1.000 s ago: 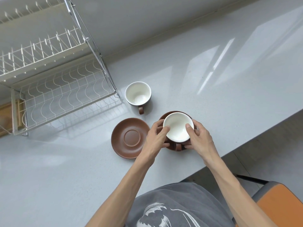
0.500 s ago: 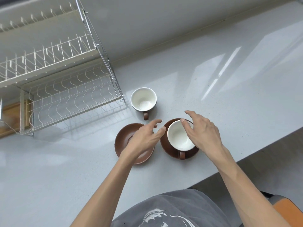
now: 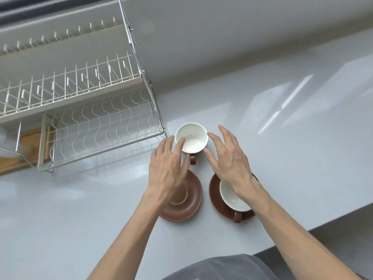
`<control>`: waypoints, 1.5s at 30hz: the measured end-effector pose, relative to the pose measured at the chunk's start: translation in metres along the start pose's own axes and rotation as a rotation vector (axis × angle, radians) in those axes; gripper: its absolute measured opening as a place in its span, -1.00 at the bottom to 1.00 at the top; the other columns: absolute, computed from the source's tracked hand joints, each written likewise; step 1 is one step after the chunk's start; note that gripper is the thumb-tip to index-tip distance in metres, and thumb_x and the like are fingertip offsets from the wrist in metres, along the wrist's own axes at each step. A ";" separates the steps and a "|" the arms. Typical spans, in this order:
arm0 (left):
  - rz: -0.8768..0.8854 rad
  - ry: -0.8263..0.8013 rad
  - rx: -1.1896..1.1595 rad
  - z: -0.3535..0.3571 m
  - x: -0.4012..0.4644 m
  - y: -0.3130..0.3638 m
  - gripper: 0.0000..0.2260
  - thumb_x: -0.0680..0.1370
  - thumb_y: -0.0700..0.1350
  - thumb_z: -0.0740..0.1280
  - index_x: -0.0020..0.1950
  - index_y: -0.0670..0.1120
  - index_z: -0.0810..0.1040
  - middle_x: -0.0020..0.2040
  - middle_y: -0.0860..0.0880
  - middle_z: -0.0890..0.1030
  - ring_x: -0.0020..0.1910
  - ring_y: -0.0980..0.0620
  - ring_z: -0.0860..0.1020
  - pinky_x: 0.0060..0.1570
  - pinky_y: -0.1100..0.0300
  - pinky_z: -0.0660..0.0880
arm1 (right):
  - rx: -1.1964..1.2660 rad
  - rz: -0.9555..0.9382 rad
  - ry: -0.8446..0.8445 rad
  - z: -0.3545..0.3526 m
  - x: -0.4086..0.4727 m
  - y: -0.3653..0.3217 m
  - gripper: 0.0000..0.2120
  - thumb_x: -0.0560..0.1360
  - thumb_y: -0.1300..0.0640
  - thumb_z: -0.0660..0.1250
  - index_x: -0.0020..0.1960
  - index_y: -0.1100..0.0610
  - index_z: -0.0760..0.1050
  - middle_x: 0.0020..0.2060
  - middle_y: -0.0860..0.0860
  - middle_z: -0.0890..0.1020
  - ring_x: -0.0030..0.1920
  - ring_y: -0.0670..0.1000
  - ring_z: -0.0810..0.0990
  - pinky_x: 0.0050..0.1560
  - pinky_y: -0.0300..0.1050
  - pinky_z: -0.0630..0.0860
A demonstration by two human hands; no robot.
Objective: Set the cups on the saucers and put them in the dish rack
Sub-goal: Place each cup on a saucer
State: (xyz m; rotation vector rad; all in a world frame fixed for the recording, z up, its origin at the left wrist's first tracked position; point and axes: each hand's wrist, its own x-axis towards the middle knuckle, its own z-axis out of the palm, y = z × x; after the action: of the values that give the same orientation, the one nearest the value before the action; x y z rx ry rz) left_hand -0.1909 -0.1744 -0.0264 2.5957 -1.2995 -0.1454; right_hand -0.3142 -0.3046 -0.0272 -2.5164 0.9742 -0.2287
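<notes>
A brown cup with a white inside (image 3: 192,139) stands alone on the counter beside the dish rack's corner, handle toward me. My left hand (image 3: 168,165) and my right hand (image 3: 229,158) flank it with fingers spread, holding nothing; the left fingertips reach its rim. Below the left hand lies an empty brown saucer (image 3: 191,201), partly covered by my wrist. To the right, a second cup (image 3: 232,199) sits on its brown saucer (image 3: 215,194), partly hidden by my right wrist. The two-tier wire dish rack (image 3: 96,126) stands at the left.
A wooden board (image 3: 30,138) lies under the rack's left end. The grey counter (image 3: 282,138) runs to the wall behind and drops off at its front edge on the lower right.
Both hands let go of the cup on the right saucer and moved up to either side of the lone cup. The view shifted, bringing the rack closer.
</notes>
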 end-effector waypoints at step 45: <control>-0.548 -0.279 -0.992 -0.025 0.006 -0.007 -0.49 0.46 0.12 0.32 0.42 0.14 0.43 0.24 0.00 0.60 -0.04 -0.06 0.71 0.10 -0.09 0.64 | 0.572 0.429 -0.238 0.014 0.015 -0.035 -0.49 0.49 -0.22 0.23 0.36 0.00 0.39 0.06 0.08 0.64 -0.01 0.20 0.68 0.01 0.18 0.65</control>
State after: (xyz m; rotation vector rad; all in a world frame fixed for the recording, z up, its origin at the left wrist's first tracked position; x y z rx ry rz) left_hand -0.1769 -0.1707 -0.0041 1.9688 -0.3302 -0.9839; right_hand -0.2779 -0.2872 -0.0240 -1.7318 1.1279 -0.0585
